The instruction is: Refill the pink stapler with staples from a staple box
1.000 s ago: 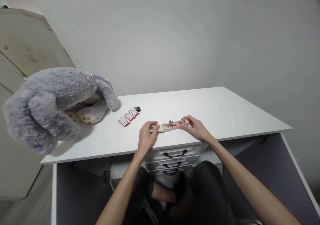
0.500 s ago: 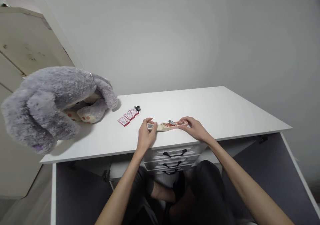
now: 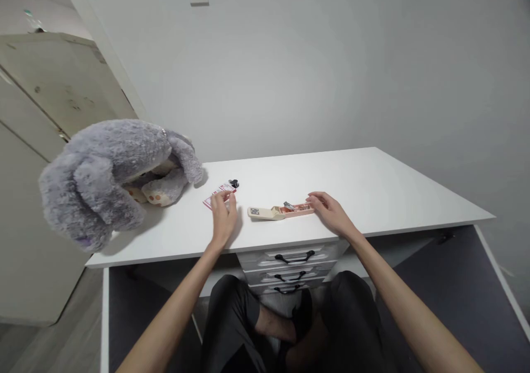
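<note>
A long, narrow cream-and-pink case (image 3: pixel 267 213) lies opened out flat on the white desktop. Its pink half holds reddish contents and a small metal piece (image 3: pixel 289 205); a dotted plate sits at the cream end. My right hand (image 3: pixel 329 211) has its fingers closed at the pink end, partly covering it. To the left, my left hand (image 3: pixel 224 216) is held over a row of small red-and-white boxes (image 3: pixel 208 202), fingers apart and nothing visible between them. It hides part of the boxes, and I cannot tell whether it touches them. Just behind them lies a small black object (image 3: pixel 234 183).
A large grey plush toy (image 3: pixel 120 152) slumps over the left end of the desktop (image 3: pixel 351 174). A wall (image 3: pixel 310 74) rises behind. Below the front edge are drawers with black handles (image 3: pixel 295 257), and cabinet doors stand open on both sides. My knees are under the desk.
My left hand has let go of the case's cream end and moved left over the red-and-white boxes. My right hand stays at the pink end. The view has shifted slightly.
</note>
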